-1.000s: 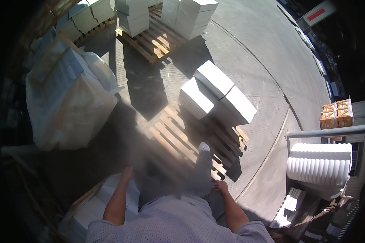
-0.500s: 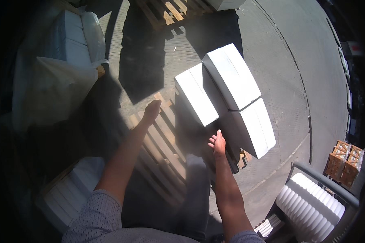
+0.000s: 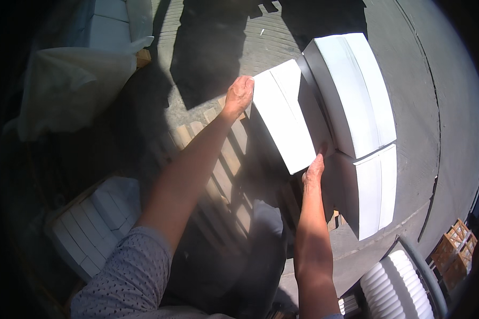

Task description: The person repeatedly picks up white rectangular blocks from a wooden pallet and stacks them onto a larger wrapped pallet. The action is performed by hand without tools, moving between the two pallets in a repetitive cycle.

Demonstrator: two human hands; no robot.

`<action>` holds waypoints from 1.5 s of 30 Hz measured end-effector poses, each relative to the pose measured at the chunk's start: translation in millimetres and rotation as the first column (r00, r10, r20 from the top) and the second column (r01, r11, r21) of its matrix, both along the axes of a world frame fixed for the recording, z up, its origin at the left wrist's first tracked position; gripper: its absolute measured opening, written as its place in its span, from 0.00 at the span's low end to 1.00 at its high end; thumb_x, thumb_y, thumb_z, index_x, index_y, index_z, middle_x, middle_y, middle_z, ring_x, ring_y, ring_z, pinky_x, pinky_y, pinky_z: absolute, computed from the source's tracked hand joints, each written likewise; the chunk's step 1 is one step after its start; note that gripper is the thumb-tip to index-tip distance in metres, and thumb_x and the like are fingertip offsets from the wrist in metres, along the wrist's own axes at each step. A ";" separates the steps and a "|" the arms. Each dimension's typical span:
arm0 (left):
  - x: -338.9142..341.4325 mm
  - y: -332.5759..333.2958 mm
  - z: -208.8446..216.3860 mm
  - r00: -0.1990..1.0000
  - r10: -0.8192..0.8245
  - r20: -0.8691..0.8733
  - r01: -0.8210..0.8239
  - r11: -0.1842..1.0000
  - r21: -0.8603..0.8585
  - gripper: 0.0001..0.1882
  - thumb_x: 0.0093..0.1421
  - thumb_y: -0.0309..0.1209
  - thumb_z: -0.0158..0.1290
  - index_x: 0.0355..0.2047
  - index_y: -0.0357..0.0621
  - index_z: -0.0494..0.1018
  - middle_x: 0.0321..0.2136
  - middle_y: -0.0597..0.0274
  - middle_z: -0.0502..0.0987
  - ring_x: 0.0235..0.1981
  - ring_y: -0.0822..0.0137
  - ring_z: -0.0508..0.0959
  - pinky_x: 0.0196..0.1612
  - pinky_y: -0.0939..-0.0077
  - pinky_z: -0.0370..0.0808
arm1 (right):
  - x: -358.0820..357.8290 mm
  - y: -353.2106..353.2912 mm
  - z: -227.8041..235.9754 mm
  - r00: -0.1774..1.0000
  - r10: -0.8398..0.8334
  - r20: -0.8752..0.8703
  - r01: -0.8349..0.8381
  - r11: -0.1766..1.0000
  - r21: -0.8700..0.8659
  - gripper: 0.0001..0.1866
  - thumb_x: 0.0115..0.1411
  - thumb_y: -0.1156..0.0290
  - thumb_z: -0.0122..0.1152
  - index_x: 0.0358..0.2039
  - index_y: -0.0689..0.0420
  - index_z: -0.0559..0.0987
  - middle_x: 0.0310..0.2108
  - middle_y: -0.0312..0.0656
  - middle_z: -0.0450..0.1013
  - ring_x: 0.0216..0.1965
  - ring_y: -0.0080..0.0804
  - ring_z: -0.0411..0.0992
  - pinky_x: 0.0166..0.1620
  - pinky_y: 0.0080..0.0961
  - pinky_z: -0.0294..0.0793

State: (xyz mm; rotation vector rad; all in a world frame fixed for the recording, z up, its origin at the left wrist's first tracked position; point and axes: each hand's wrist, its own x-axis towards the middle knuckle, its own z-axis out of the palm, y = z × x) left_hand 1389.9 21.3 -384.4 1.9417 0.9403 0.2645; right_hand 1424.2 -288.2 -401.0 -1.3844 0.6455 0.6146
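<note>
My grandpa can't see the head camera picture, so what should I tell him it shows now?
A person's bare left hand and right hand are at opposite corners of a white rectangular block above a slatted wooden pallet. Two more white rectangular blocks stand to its right, in bright sun and dark shadow.

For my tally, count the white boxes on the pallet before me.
3: left box, between left hand and right hand; upper-right box; lower-right box. More may be hidden beneath.
</note>
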 end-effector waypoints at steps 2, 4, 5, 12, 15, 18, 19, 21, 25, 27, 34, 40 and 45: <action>-38.2 -11.0 -2.3 0.994 0.045 0.096 -0.042 0.999 -0.031 0.19 0.67 0.41 0.39 0.39 0.37 0.73 0.38 0.46 0.76 0.41 0.47 0.74 0.48 0.62 0.69 | 1.0 -5.1 3.6 0.999 0.017 -0.036 -0.014 0.995 0.097 0.41 0.61 0.40 0.52 0.58 0.67 0.66 0.55 0.46 0.69 0.55 0.38 0.69 0.58 0.34 0.67; -77.3 -14.3 -8.1 1.000 0.006 0.007 -0.005 1.000 -0.024 0.21 0.67 0.42 0.39 0.37 0.37 0.73 0.35 0.46 0.75 0.37 0.49 0.74 0.44 0.65 0.70 | 0.6 -11.2 9.8 0.994 0.035 -0.104 -0.019 0.987 0.157 0.38 0.63 0.45 0.52 0.58 0.67 0.66 0.56 0.47 0.69 0.56 0.39 0.68 0.59 0.33 0.66; -85.5 -7.8 -15.1 0.998 0.046 -0.044 -0.052 0.986 -0.157 0.21 0.68 0.42 0.38 0.38 0.37 0.73 0.36 0.50 0.76 0.39 0.55 0.74 0.44 0.69 0.70 | -0.4 -13.3 12.3 0.993 0.084 -0.086 -0.071 0.987 0.142 0.38 0.62 0.44 0.52 0.58 0.67 0.66 0.56 0.47 0.68 0.57 0.39 0.67 0.59 0.33 0.66; -128.8 -53.4 -33.9 0.791 0.581 -0.192 -0.282 0.068 -0.957 0.43 0.62 0.64 0.32 0.62 0.39 0.58 0.60 0.52 0.62 0.58 0.55 0.65 0.58 0.49 0.63 | -1.5 -0.5 48.7 0.954 0.229 -0.193 -0.258 0.956 -0.140 0.43 0.60 0.40 0.53 0.59 0.69 0.65 0.58 0.49 0.66 0.58 0.39 0.65 0.60 0.33 0.62; -97.8 -116.0 -25.3 0.579 0.814 -0.038 -0.046 -0.014 -0.999 0.40 0.65 0.63 0.30 0.65 0.45 0.55 0.64 0.57 0.58 0.63 0.57 0.60 0.63 0.53 0.59 | 13.2 17.2 94.9 0.816 0.493 -0.301 -0.565 0.572 -0.595 0.39 0.59 0.42 0.53 0.53 0.70 0.71 0.52 0.53 0.71 0.53 0.41 0.69 0.57 0.36 0.65; -60.2 -135.0 -21.6 0.434 0.889 -0.146 -0.115 -0.106 -0.988 0.28 0.70 0.47 0.31 0.61 0.42 0.59 0.59 0.57 0.65 0.60 0.56 0.65 0.62 0.62 0.64 | 21.9 34.7 142.2 0.622 0.728 -0.288 -0.482 0.065 -0.874 0.28 0.60 0.51 0.55 0.45 0.66 0.76 0.43 0.52 0.75 0.46 0.42 0.73 0.51 0.36 0.70; -54.5 -136.8 -19.7 0.385 0.913 -0.133 -0.095 -0.104 -0.990 0.27 0.69 0.47 0.31 0.60 0.42 0.60 0.59 0.57 0.66 0.60 0.56 0.66 0.62 0.62 0.64 | 20.8 41.5 150.5 0.665 0.747 -0.014 -0.376 0.319 -0.870 0.22 0.60 0.55 0.56 0.41 0.64 0.78 0.40 0.50 0.76 0.42 0.43 0.75 0.48 0.35 0.72; -49.5 -135.4 -15.6 0.323 0.928 -0.187 -0.066 -0.175 -0.982 0.28 0.69 0.47 0.29 0.61 0.42 0.61 0.59 0.57 0.65 0.60 0.55 0.66 0.61 0.61 0.64 | 33.3 66.0 139.3 0.453 0.843 0.289 -0.372 0.473 -0.799 0.16 0.61 0.62 0.55 0.42 0.61 0.78 0.40 0.47 0.76 0.42 0.40 0.75 0.48 0.32 0.72; -44.3 -128.9 -9.6 0.199 0.923 -0.329 -0.130 -0.308 -0.942 0.33 0.69 0.51 0.23 0.62 0.42 0.59 0.61 0.56 0.63 0.61 0.54 0.65 0.62 0.59 0.63 | 99.8 118.5 60.4 0.343 0.939 0.024 -0.703 0.274 -0.656 0.19 0.63 0.60 0.52 0.46 0.62 0.77 0.44 0.50 0.76 0.46 0.44 0.73 0.52 0.30 0.69; -40.4 -130.8 -6.8 0.195 0.936 -0.294 -0.119 -0.275 -0.954 0.34 0.69 0.51 0.21 0.63 0.42 0.59 0.61 0.54 0.63 0.61 0.53 0.65 0.63 0.58 0.63 | 116.8 128.6 22.9 0.401 0.883 -0.245 -0.780 0.189 -0.596 0.22 0.61 0.58 0.52 0.48 0.60 0.77 0.45 0.49 0.76 0.52 0.42 0.71 0.54 0.31 0.68; -51.0 -121.8 -11.5 0.239 0.932 -0.273 0.119 -0.307 -0.944 0.33 0.68 0.52 0.26 0.61 0.42 0.61 0.60 0.55 0.65 0.60 0.55 0.66 0.62 0.57 0.63 | 112.5 135.6 15.6 0.477 0.813 -0.333 -0.863 0.505 -0.005 0.34 0.64 0.48 0.42 0.61 0.61 0.64 0.58 0.48 0.65 0.51 0.42 0.69 0.59 0.30 0.59; -103.9 -117.5 -22.8 0.437 0.868 -0.237 0.057 -0.289 -0.956 0.30 0.68 0.51 0.31 0.60 0.43 0.62 0.58 0.56 0.66 0.59 0.57 0.66 0.61 0.56 0.63 | 61.8 141.4 48.6 0.281 0.926 -0.254 -0.928 0.194 -0.319 0.33 0.61 0.44 0.44 0.50 0.63 0.75 0.49 0.53 0.73 0.48 0.41 0.69 0.53 0.33 0.63; -226.9 -141.6 -26.7 0.859 0.508 0.066 -0.278 0.571 -0.772 0.29 0.69 0.50 0.30 0.60 0.43 0.62 0.57 0.56 0.68 0.58 0.58 0.68 0.61 0.56 0.64 | -50.3 108.3 37.2 0.140 0.990 0.032 -0.927 0.142 -0.347 0.30 0.66 0.47 0.42 0.48 0.64 0.75 0.45 0.52 0.74 0.48 0.39 0.70 0.52 0.34 0.65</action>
